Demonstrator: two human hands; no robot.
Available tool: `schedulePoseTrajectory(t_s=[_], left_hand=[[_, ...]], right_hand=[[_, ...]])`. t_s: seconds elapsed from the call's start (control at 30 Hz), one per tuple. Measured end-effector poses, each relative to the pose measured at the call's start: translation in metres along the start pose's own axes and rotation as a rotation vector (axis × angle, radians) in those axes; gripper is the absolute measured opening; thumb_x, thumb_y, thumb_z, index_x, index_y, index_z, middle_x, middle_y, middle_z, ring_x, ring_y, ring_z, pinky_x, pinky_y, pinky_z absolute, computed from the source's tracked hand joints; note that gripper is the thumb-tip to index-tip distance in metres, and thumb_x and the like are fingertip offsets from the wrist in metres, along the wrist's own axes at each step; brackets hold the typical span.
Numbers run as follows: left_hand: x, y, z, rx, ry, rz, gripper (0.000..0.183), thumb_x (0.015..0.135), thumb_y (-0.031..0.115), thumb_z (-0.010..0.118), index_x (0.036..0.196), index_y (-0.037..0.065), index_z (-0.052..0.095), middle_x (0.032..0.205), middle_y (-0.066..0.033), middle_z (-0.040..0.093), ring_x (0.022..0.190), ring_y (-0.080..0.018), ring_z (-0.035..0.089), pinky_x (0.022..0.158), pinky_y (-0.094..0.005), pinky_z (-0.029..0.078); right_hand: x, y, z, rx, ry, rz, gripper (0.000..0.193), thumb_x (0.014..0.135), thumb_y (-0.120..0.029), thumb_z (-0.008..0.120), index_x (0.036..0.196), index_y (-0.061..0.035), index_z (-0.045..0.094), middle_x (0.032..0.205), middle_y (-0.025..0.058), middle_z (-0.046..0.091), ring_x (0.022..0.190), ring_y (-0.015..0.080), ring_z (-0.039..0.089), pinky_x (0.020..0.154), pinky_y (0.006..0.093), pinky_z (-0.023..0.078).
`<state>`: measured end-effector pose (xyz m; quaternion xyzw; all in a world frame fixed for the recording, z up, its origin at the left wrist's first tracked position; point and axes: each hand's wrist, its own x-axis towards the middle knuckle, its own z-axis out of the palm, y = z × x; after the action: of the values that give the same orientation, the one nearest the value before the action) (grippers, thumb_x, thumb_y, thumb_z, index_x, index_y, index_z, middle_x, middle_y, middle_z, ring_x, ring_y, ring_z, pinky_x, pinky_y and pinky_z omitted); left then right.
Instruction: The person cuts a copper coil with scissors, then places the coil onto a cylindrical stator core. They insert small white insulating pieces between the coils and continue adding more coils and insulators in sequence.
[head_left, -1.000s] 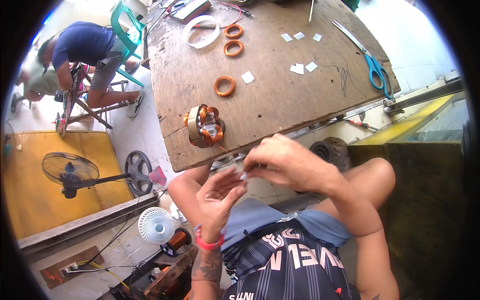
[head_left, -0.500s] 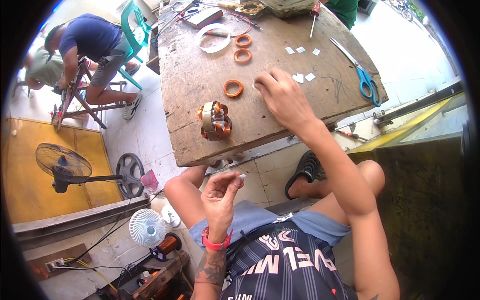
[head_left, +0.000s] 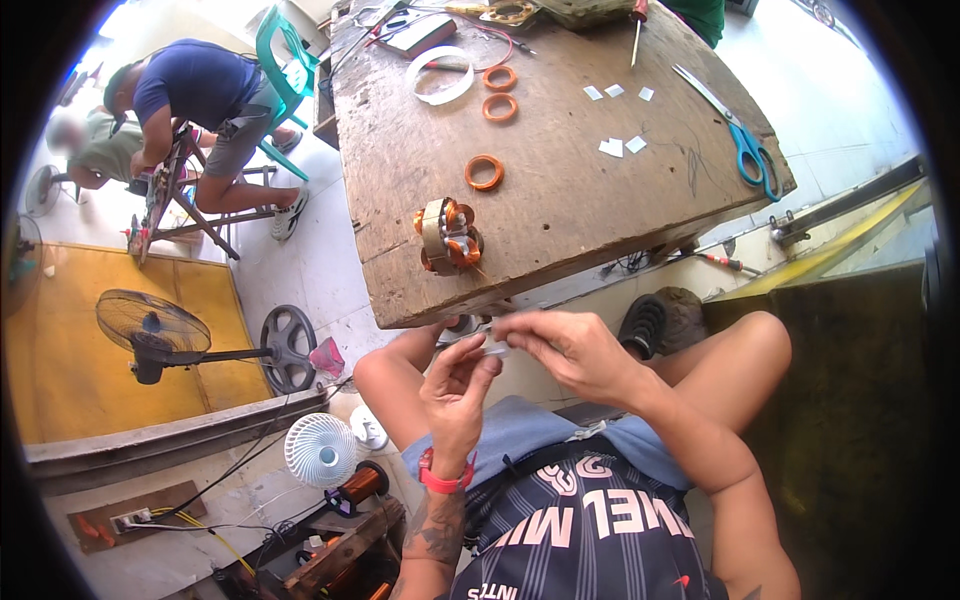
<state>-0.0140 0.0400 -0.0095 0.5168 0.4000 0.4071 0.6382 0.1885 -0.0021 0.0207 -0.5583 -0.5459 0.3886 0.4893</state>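
Just off the table's near edge, my left hand (head_left: 458,395) pinches a small white slip (head_left: 495,350) between thumb and fingers. My right hand (head_left: 575,352) has come up beside it with its fingers pinched together; what they hold, if anything, is too small and blurred to make out. On the table corner stands a motor stator (head_left: 440,238) with copper windings and a loose wire end. A copper wire coil (head_left: 484,173) lies beyond it, and two more coils (head_left: 500,107) are farther back. Several white slips (head_left: 610,147) are spread on the right half of the table.
Blue-handled scissors (head_left: 745,150) lie near the right edge of the wooden table (head_left: 560,200). Behind are a white ring (head_left: 440,99), a screwdriver (head_left: 637,38) and a meter with leads. A pedestal fan (head_left: 155,335), small white fan (head_left: 321,450) and working people (head_left: 205,85) are leftward.
My right hand has drawn back from the tabletop to my left hand, below the table's near edge. My left hand still pinches the white slip. The view has shifted slightly.
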Motion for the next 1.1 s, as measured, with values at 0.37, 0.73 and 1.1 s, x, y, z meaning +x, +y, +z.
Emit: schedulePoseTrajectory(t_s=[0.37,0.73,1.1], left_hand=[[0.126,0.048,-0.052,0.323,-0.079,0.423,0.017,0.099,-0.005,0.070,0.116,-0.004,0.069,0.110,-0.0118,0.076,0.101,-0.0163,0.074,0.088,-0.0284,0.060],[0.163,0.031,-0.034,0.528,-0.101,0.619,0.023,0.090,-0.011,0.072,0.111,-0.001,0.073,0.101,-0.0065,0.075,0.096,-0.0115,0.070,0.085,-0.0276,0.057],[0.155,0.044,-0.026,0.843,-0.102,0.806,0.028,0.079,-0.011,0.075,0.105,0.000,0.077,0.101,-0.0121,0.079,0.096,-0.0248,0.076,0.088,-0.0338,0.058]], right_hand=[[0.019,-0.008,-0.008,-0.630,-0.193,-0.617,0.020,0.089,-0.012,0.068,0.108,-0.0062,0.071,0.097,0.0071,0.073,0.095,0.0234,0.073,0.085,0.0383,0.058],[-0.027,0.000,-0.007,-0.534,-0.763,-0.334,0.020,0.100,-0.028,0.065,0.109,-0.0104,0.069,0.098,0.0065,0.071,0.103,0.0256,0.070,0.091,0.0399,0.052],[-0.021,-0.013,-0.022,-0.503,-0.715,-0.308,0.018,0.095,-0.023,0.068,0.101,-0.0062,0.071,0.096,0.0108,0.073,0.101,0.0298,0.072,0.091,0.0423,0.054]])
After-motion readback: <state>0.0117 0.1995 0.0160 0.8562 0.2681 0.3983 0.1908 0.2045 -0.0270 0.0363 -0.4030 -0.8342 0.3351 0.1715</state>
